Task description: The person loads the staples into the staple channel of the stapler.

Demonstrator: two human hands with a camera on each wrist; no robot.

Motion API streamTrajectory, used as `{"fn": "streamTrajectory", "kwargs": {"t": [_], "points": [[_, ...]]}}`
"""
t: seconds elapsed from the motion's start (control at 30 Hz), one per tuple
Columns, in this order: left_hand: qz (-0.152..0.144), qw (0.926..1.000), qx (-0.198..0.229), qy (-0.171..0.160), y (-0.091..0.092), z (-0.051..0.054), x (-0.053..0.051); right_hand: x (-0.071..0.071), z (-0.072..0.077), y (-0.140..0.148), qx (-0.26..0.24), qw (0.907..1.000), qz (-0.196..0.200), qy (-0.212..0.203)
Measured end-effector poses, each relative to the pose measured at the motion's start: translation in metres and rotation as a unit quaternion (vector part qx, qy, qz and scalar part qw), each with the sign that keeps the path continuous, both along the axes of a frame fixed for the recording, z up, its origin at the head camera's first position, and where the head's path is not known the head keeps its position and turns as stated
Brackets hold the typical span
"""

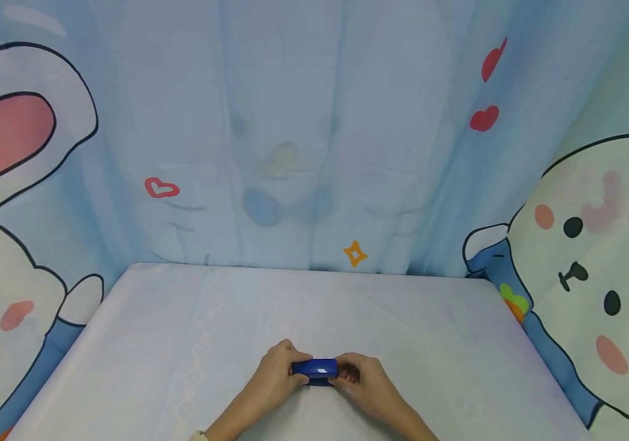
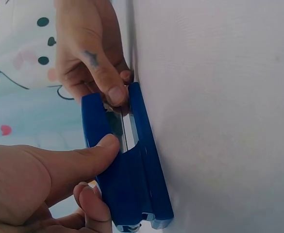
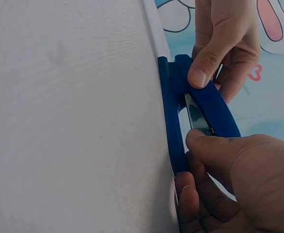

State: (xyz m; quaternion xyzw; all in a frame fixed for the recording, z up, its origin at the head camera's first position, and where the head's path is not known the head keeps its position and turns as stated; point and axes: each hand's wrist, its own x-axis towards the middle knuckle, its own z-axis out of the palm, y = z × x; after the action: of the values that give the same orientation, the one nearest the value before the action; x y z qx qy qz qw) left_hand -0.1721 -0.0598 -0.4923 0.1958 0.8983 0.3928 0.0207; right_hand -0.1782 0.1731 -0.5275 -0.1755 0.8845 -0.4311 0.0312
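Observation:
A blue stapler (image 1: 316, 369) rests on the white-covered table, its base along the tabletop. My left hand (image 1: 277, 376) grips the hinge end, with the thumb on the side of the upper arm in the left wrist view. At the other end, my right hand (image 1: 368, 384) holds the stapler, its thumb against the metal magazine (image 3: 196, 114) between the upper arm and the base. A gap shows between the upper arm (image 2: 95, 121) and the base (image 2: 149, 150). Curled fingers hide part of the front end.
The white tablecloth (image 1: 154, 349) stretches out around both hands. Behind the table hangs a light-blue curtain (image 1: 286, 135) printed with hearts and cartoon animals, which also rises at the left and right sides.

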Motion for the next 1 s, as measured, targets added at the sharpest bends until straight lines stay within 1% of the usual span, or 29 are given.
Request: {"fn": "streamTrajectory", "kwargs": {"t": [0.2, 0.57, 0.67, 0.8, 0.9, 1.0], "points": [[-0.001, 1.0000, 0.003, -0.001, -0.001, -0.002, 0.000, 0.000, 0.000, -0.001, -0.003, 1.0000, 0.001, 0.001], [0.007, 1.0000, 0.004, -0.002, -0.004, -0.011, 0.000, 0.000, -0.001, -0.003, 0.000, 1.0000, -0.002, -0.003], [0.004, 0.9998, 0.019, 0.004, -0.005, -0.011, 0.000, 0.000, 0.000, -0.003, -0.001, 1.0000, -0.001, -0.003], [-0.005, 0.9985, 0.052, 0.015, -0.010, -0.011, 0.001, 0.000, 0.000, -0.004, -0.001, 1.0000, 0.001, -0.002], [-0.017, 0.9964, 0.080, 0.023, -0.016, -0.011, 0.003, 0.000, -0.001, -0.005, 0.001, 1.0000, -0.001, 0.003], [-0.024, 0.9953, 0.088, 0.030, -0.024, -0.010, 0.006, 0.001, 0.000, -0.004, 0.005, 1.0000, -0.001, 0.004]]}}
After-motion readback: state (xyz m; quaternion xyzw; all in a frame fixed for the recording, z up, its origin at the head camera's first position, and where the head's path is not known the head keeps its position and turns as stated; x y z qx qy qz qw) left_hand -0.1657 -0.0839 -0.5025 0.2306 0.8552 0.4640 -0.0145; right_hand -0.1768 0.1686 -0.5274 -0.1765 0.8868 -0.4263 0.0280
